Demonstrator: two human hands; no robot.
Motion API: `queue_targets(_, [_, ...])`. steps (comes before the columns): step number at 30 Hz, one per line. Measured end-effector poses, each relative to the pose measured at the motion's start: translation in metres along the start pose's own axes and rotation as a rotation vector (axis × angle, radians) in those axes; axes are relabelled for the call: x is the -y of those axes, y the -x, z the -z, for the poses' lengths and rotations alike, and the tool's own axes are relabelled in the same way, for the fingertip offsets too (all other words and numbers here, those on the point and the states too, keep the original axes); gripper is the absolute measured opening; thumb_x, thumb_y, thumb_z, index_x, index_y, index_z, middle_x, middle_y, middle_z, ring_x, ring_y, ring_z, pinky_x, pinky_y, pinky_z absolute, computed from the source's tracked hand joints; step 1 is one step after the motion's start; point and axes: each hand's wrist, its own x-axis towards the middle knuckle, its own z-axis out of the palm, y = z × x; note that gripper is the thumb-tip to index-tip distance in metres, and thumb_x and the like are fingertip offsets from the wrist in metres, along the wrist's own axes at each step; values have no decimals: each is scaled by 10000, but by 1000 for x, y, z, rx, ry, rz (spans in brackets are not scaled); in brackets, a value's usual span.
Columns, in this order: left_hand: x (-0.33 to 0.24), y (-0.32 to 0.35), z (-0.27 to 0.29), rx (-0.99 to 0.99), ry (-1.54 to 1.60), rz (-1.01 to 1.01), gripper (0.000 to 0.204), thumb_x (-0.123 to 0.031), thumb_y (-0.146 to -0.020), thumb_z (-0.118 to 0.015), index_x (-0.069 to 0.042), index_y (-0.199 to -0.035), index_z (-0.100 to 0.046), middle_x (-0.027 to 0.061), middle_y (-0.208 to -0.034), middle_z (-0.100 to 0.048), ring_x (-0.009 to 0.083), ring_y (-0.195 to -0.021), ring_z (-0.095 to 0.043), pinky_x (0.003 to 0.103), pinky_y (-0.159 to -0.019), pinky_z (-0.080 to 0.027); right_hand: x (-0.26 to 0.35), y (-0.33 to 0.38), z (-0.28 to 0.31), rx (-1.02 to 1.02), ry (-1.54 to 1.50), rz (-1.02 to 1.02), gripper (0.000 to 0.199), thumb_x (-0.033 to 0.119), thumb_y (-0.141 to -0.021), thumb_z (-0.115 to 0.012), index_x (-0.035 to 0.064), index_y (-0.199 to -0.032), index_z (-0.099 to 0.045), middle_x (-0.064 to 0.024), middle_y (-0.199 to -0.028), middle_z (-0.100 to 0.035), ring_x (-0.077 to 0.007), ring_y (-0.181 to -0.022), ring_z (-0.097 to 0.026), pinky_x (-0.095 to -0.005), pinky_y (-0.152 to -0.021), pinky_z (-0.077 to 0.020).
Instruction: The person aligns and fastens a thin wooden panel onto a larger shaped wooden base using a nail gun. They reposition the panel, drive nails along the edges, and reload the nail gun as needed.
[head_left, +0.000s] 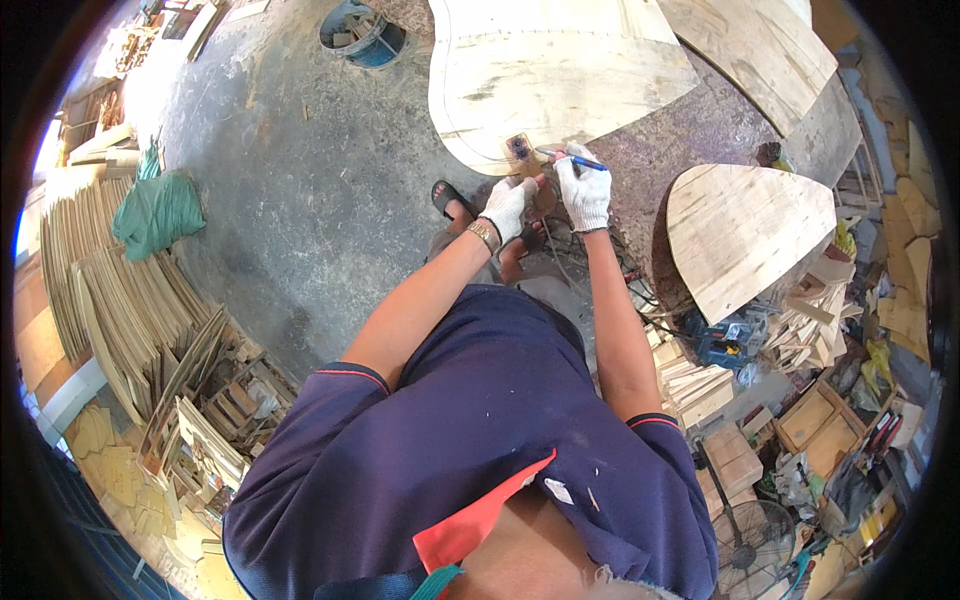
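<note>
Gripping a blue pen [572,157] in your right hand [584,190], you are closing the gloved fingers around its barrel and keeping the tip pointing left, over the lower edge of the large curved plywood panel [560,75]. Your left hand [508,205], also in a white work glove, is curling loosely just below that edge, its fingertips meeting a small round brownish piece [543,196]; whether it is actually clamping that piece I cannot tell. A small dark rectangular block [518,148] is sitting on the panel's rim, just left of the pen tip and above your left hand. The panel itself is lying flat on the grey concrete floor [290,190], its rounded edge facing you. You are wearing a metal wristband [484,234] on the left wrist and standing in sandals [452,198], one foot showing just left of your left hand. A second rounded plywood panel [745,235] is lying to your right, well apart from both hands, with a blue power tool [730,345] among offcuts below it. Stacked thin wood strips [120,300] and a green cloth [158,212] are lying far to your left, and a blue bucket [362,30] is standing beyond the panel.
</note>
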Motion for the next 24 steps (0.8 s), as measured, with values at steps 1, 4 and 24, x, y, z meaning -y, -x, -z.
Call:
queue_targets(1, [1, 0, 1, 10, 26, -4, 313, -146, -1023, -575, -28, -1311, -549, 63, -1223, -643, 259, -1058, -646, 501, -838, -558, -1, 0, 0, -7, 16, 14, 205, 173, -962, -669, 5, -1048, -748, -102, -927, -770, -193, -828, -708, -311, -767, -534])
queue_targets(4, [1, -1, 1, 11, 21, -24, 323, -146, -1021, -575, -22, -1319, -544, 63, -1228, -641, 255, -1068, -643, 496, -830, -563, -6, 0, 0, 10, 26, -5, 219, 177, -956, -678, -12, -1042, -747, -115, -950, -770, -208, -868, -716, -314, -799, -540])
queue_targets(24, [-3, 7, -5, 25, 116, -44, 281, -169, -997, -619, 6, -1216, -623, 77, -1128, -685, 206, -955, -681, 417, -763, -615, -13, 6, 4, 18, 605, 298, 208, 290, -948, -648, 103, -985, -731, -107, -994, -744, -322, -955, -694, -460, -908, -503])
